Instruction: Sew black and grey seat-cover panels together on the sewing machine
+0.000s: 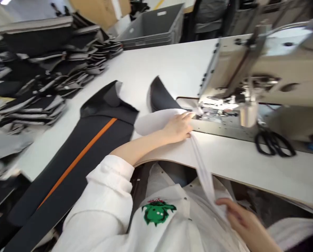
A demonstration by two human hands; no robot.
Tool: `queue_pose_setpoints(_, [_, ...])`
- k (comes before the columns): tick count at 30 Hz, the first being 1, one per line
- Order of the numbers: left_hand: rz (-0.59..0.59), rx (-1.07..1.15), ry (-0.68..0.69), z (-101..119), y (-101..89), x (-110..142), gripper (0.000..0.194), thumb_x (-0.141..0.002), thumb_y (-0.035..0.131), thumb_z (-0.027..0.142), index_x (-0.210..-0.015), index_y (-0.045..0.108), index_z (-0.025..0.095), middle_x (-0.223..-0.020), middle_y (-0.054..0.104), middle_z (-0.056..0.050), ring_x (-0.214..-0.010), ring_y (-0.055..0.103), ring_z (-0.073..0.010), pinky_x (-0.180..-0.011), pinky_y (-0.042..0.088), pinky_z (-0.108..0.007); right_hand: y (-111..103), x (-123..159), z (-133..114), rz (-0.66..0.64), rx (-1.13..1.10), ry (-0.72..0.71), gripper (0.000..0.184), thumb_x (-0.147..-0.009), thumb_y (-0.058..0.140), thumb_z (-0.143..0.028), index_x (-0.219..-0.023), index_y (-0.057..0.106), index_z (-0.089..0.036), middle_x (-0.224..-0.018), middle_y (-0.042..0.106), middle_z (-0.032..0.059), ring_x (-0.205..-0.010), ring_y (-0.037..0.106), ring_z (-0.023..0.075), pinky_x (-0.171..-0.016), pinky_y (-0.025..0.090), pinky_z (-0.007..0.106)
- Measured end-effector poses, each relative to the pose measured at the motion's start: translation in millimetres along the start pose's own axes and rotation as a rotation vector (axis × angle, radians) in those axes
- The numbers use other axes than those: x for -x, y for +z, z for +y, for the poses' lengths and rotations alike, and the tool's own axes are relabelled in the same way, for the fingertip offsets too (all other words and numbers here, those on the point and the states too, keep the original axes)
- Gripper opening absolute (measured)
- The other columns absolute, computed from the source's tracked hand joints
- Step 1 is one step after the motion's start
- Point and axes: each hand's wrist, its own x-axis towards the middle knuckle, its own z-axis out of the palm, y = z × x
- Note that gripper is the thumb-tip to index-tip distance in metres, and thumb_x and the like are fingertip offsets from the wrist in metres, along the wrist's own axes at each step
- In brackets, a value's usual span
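Observation:
My left hand [179,126] lies on a pale fabric piece [156,120] on the white table, fingers together and pressing it flat just left of the sewing machine's needle area [211,108]. A white strip of fabric [205,171] runs from under that hand down over the table edge to my lap. My right hand [240,218] pinches the lower end of this strip below the table edge. A dark curved piece [160,96] curls up behind the pale piece.
A sewing machine [266,66] fills the right side, with black scissors [274,143] on its bed. A long black panel with an orange stripe [88,147] lies at left. Stacks of dark cut pieces [41,70] pile up far left; a grey crate [153,26] stands behind.

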Motion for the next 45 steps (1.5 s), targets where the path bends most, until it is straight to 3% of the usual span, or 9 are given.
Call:
queue_pose_setpoints(3, [-0.057, 0.009, 0.025, -6.1, 23.3, -14.1, 0.016, -0.087, 0.059, 0.025, -0.084, 0.068, 0.012, -0.147, 0.035, -0.019, -0.137, 0.030, -0.0388, -0.107, 0.035, -0.052, 9.1, 4.9, -22.0, -0.178, 0.169, -0.172, 0.035, -0.084, 0.039, -0.011, -0.104, 0.062, -0.028, -0.068, 0.065, -0.0020, -0.062, 0.064, 0.0186, -0.058, 0.046, 0.028])
queue_pose_setpoints(6, [-0.084, -0.021, 0.015, -11.0, 34.9, -19.8, 0.016, -0.088, 0.058, 0.030, -0.090, 0.065, 0.016, -0.149, 0.034, -0.016, -0.140, 0.026, -0.0338, -0.110, 0.033, -0.049, -3.9, -14.4, -50.1, -0.071, 0.400, -0.456, 0.026, -0.080, 0.048, -0.009, -0.093, 0.065, -0.024, -0.075, 0.067, 0.0027, -0.070, 0.064, 0.0214, -0.063, 0.046, 0.031])
queue_pose_setpoints(12, [-0.099, -0.245, -0.043, -0.9, 7.0, 0.6, 0.073, -0.081, 0.066, 0.047, -0.141, 0.037, 0.016, -0.155, 0.020, -0.020, -0.136, 0.033, -0.0360, -0.105, 0.038, -0.048, -66.7, -127.9, -84.0, 0.292, 0.615, -0.813, 0.042, -0.093, 0.050, -0.037, -0.129, 0.053, -0.015, -0.134, 0.052, 0.0164, -0.117, 0.048, 0.0303, -0.093, 0.041, 0.045])
queue_pose_setpoints(18, [-0.263, -0.505, -0.338, 1.3, -3.3, 26.1, 0.070, -0.085, 0.057, 0.041, -0.143, 0.035, 0.008, -0.145, 0.037, -0.024, -0.112, 0.054, -0.0377, -0.084, 0.050, -0.047, -102.8, -220.2, -80.1, 0.274, 0.571, -0.903, 0.032, -0.095, 0.038, -0.019, -0.113, 0.064, -0.015, -0.112, 0.062, 0.0134, -0.097, 0.053, 0.0234, -0.087, 0.041, 0.039])
queue_pose_setpoints(21, [-0.343, -0.494, -0.313, -7.2, 10.5, 17.2, 0.063, -0.088, 0.045, 0.029, -0.146, 0.030, 0.008, -0.149, 0.033, -0.023, -0.105, 0.059, -0.0338, -0.074, 0.054, -0.040, -103.8, -227.0, -79.0, 0.414, 0.542, -0.756, 0.038, -0.089, 0.047, -0.023, -0.125, 0.058, -0.015, -0.129, 0.053, 0.0171, -0.112, 0.047, 0.0314, -0.090, 0.038, 0.048])
queue_pose_setpoints(26, [-0.371, -0.467, -0.351, -9.3, 3.4, 2.3, 0.058, -0.088, 0.033, 0.014, -0.145, 0.032, 0.007, -0.150, 0.034, -0.019, -0.091, 0.067, -0.0277, -0.073, 0.054, -0.037, -101.1, -226.8, -75.1, 0.359, 0.463, -0.745, 0.038, -0.094, 0.036, -0.018, -0.124, 0.058, -0.011, -0.125, 0.058, 0.0146, -0.110, 0.051, 0.0262, -0.089, 0.042, 0.041])
queue_pose_setpoints(32, [-0.421, -0.046, -0.152, 8.3, -14.5, 2.8, 0.046, -0.095, 0.035, 0.036, -0.136, 0.048, 0.019, -0.151, 0.034, -0.013, -0.112, 0.061, -0.0278, -0.090, 0.051, -0.039, -108.2, -221.3, -74.8, 0.336, 0.552, -0.617, 0.031, -0.078, 0.059, -0.026, -0.105, 0.066, -0.011, -0.136, 0.045, 0.0224, -0.124, 0.041, 0.0358, -0.094, 0.036, 0.046])
queue_pose_setpoints(39, [-0.153, -0.180, -0.247, -1.0, 29.1, -14.0, 0.048, -0.097, 0.037, 0.042, -0.141, 0.043, 0.022, -0.117, 0.060, -0.011, -0.102, 0.059, -0.0266, -0.078, 0.051, -0.036, -105.5, -208.5, -75.7, 0.331, 0.500, -0.612, 0.063, -0.077, 0.057, -0.037, -0.132, 0.048, -0.006, -0.135, 0.050, 0.0203, -0.126, 0.041, 0.0331, -0.104, 0.028, 0.046])
queue_pose_setpoints(45, [0.012, -0.273, -0.187, -18.1, 49.5, -7.3, 0.051, -0.096, 0.037, 0.038, -0.140, 0.043, 0.014, -0.148, 0.037, -0.015, -0.130, 0.038, -0.0330, -0.101, 0.037, -0.047, -102.5, -207.1, -77.9, 0.305, 0.479, -0.620, 0.078, -0.080, 0.058, -0.054, -0.139, 0.041, -0.005, -0.141, 0.045, 0.0198, -0.132, 0.037, 0.0347, -0.108, 0.023, 0.051])
